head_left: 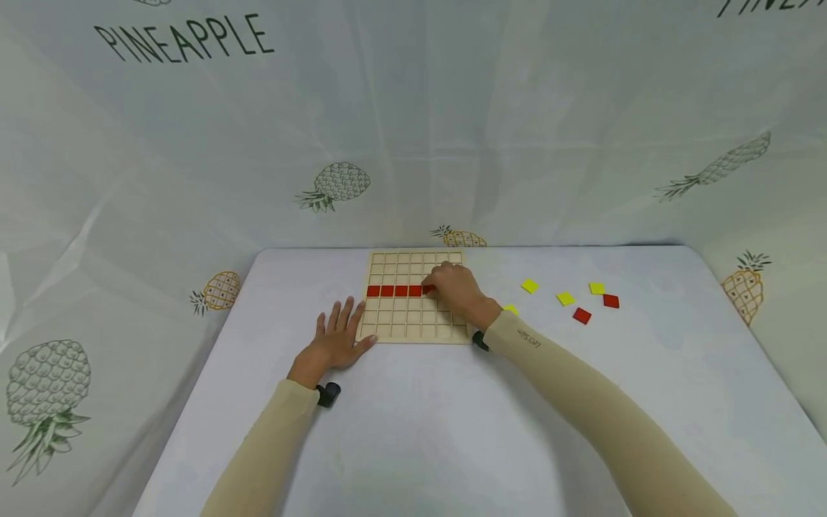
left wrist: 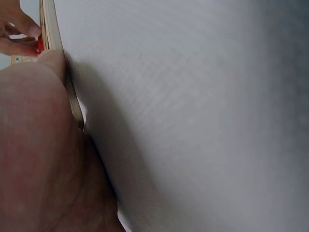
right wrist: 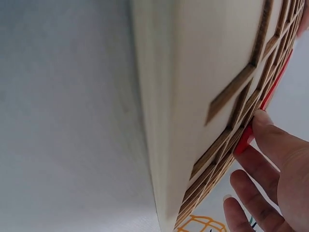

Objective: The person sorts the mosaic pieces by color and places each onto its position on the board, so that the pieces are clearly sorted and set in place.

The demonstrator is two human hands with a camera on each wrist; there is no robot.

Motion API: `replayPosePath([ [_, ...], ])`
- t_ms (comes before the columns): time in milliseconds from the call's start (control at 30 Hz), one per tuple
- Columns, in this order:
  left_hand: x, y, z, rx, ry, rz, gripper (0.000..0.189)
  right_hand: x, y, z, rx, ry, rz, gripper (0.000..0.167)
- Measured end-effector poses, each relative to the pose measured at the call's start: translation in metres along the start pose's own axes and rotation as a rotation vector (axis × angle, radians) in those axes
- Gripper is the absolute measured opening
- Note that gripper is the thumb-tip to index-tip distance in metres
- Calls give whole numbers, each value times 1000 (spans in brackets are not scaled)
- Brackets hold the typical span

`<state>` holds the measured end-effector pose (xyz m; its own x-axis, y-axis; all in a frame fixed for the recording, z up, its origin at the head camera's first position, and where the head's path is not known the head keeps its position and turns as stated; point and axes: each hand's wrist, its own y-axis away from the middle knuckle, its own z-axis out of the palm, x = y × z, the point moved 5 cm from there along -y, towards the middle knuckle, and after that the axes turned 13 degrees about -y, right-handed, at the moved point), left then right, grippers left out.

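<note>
A wooden grid board [head_left: 400, 316] lies on the table, with several red square tiles [head_left: 387, 291] side by side in one of its rows. My right hand [head_left: 454, 287] is over the right part of that row. Between thumb and forefinger it pinches a red tile [right wrist: 245, 137], which touches or nearly touches the grid in the right wrist view. Fingers spread, my left hand [head_left: 334, 345] rests at the board's left edge, its thumb by the near left corner. The right hand hides some of the squares beneath it.
Right of the board lie several loose yellow tiles [head_left: 565, 299] and two red ones, the nearer red tile [head_left: 582, 315] among them. One yellow tile [head_left: 510, 309] is partly hidden by the right forearm. A pineapple-print curtain [head_left: 413, 143] hangs behind the white table [head_left: 413, 431].
</note>
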<state>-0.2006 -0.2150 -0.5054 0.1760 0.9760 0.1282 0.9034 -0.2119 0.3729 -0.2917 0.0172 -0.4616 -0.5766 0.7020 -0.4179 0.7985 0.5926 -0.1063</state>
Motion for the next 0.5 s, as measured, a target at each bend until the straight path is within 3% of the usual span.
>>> replayPosePath([
  [167, 0, -1, 0, -16, -6, -5, 86, -2, 3, -1, -4, 8, -9, 22],
  [500, -5, -8, 9, -18, -44, -7, 87, -7, 22, 0, -46, 144, -43, 22],
])
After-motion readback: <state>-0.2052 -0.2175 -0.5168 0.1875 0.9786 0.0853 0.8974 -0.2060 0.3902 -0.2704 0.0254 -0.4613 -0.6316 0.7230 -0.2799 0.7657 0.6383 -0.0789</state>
